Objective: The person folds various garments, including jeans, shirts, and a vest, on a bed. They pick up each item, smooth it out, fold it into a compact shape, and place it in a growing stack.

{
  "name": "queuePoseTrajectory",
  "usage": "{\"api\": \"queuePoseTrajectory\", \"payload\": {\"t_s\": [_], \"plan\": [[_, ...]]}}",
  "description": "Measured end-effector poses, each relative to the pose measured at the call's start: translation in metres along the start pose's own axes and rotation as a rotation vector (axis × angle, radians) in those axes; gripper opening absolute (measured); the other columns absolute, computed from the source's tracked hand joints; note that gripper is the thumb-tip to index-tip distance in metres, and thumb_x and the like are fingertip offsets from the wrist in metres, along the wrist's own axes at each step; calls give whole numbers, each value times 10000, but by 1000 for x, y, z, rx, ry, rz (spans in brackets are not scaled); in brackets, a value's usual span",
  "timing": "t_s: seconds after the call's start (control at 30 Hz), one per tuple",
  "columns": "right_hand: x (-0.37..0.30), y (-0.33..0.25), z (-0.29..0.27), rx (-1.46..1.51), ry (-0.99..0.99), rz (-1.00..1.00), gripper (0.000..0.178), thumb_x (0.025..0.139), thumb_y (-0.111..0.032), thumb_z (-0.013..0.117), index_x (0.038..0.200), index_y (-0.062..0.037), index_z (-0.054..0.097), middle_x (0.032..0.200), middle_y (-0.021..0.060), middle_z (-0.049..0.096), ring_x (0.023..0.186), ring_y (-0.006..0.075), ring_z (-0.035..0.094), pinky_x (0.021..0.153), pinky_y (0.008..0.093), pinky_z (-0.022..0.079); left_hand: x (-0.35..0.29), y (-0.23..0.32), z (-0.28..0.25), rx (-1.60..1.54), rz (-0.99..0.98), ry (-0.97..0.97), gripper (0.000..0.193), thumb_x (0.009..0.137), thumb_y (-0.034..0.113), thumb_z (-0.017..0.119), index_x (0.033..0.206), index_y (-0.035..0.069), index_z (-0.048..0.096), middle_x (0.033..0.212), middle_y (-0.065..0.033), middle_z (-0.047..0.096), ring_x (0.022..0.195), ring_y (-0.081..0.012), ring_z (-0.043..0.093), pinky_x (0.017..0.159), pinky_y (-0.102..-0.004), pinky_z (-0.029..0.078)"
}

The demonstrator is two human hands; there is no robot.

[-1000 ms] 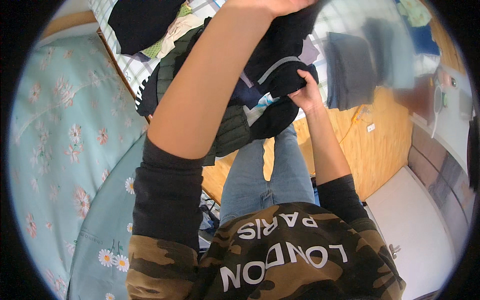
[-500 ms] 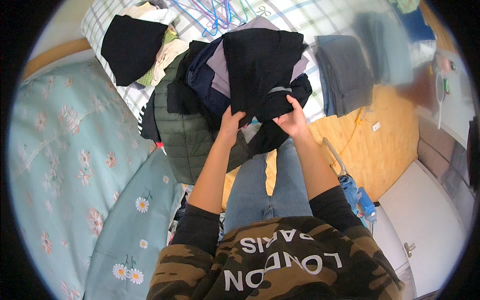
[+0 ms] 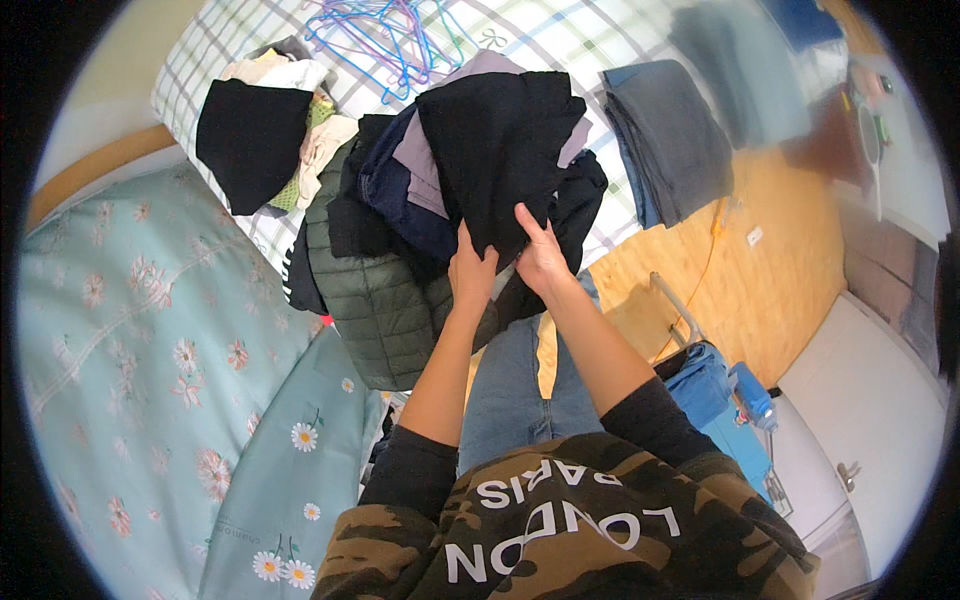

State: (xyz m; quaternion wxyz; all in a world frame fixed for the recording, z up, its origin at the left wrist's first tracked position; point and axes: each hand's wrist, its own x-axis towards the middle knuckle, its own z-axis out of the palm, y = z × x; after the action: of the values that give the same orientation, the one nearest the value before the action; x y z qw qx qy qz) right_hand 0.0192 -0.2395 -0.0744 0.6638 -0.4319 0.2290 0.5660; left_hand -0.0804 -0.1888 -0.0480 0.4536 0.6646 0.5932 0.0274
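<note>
A black garment (image 3: 498, 150), its kind unclear, lies spread over a heap of clothes on the bed's edge. My left hand (image 3: 472, 270) pinches its near edge on the left. On the right side of that edge my right hand (image 3: 541, 258) grips it, thumb on top and the other fingers partly hidden beneath. Under the garment show mauve cloth (image 3: 420, 165) and dark navy clothing (image 3: 383, 180). A dark green quilted jacket (image 3: 375, 315) hangs over the edge to the left of my hands.
Folded grey trousers (image 3: 672, 140) lie to the right. Blue and purple hangers (image 3: 385, 40) sit at the back of the checked bed cover (image 3: 560, 30). A smaller clothes pile topped with black cloth (image 3: 250, 140) stands at far left, beyond a floral teal cover (image 3: 130, 330).
Both hands have come closer together along the black garment's near edge. The light-coloured bit between them is now mostly covered. The whole view has shifted slightly.
</note>
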Motion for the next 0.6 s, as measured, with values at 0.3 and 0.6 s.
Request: {"api": "queuePoseTrajectory", "payload": {"t_s": [0.3, 0.6], "plan": [[8, -23, 10, -143, 195, -47, 320, 667, -131, 706, 942, -9, 597, 886, 62, 620, 749, 182, 585, 616, 309, 452, 15, -33, -10, -857, -400, -209, 360, 718, 107, 591, 1065, 20, 546, 1013, -76, 594, 908, -203, 556, 811, -277, 414], [-198, -140, 101, -197, -174, -474, 321, 735, -86, 681, 1011, 11, 551, 890, 56, 605, 765, 118, 571, 705, 265, 468, 2, 62, -64, -1600, -414, -718, 646, 818, 566, 448, 1237, 75, 449, 1240, -120, 475, 1152, -269, 438, 970, -429, 341]]}}
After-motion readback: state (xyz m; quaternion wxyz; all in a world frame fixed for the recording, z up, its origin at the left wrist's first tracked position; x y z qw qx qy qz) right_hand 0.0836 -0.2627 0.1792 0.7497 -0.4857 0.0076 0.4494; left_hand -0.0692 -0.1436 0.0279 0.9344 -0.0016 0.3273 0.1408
